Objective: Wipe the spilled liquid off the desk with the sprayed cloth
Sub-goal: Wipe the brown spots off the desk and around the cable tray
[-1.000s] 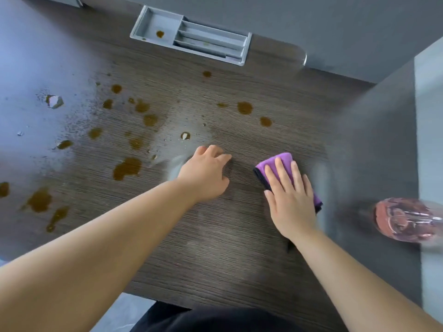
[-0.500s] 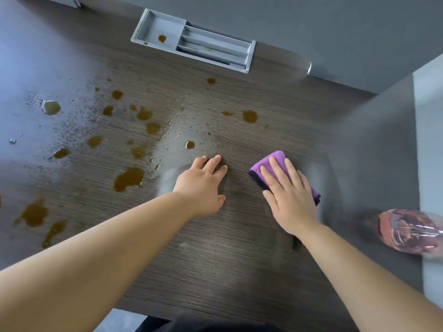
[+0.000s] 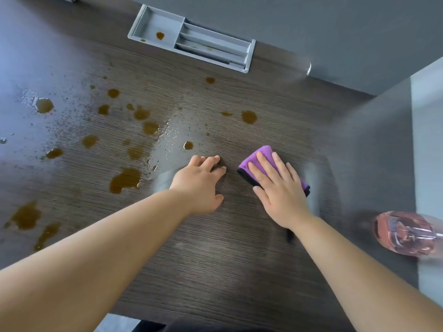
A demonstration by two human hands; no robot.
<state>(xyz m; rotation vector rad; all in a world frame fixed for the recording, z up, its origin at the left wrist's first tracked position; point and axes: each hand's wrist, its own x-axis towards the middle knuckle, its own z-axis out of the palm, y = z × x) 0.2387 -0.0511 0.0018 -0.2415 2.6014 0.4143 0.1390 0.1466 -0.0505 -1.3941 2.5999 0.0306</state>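
Purple cloth [image 3: 257,161] lies under the flat right hand [image 3: 279,190]; left hand [image 3: 199,185] rests spread, holding nothing.

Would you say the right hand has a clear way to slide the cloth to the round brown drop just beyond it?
Probably yes: only bare desk lies between the cloth under the right hand and that drop; the left hand rests aside.
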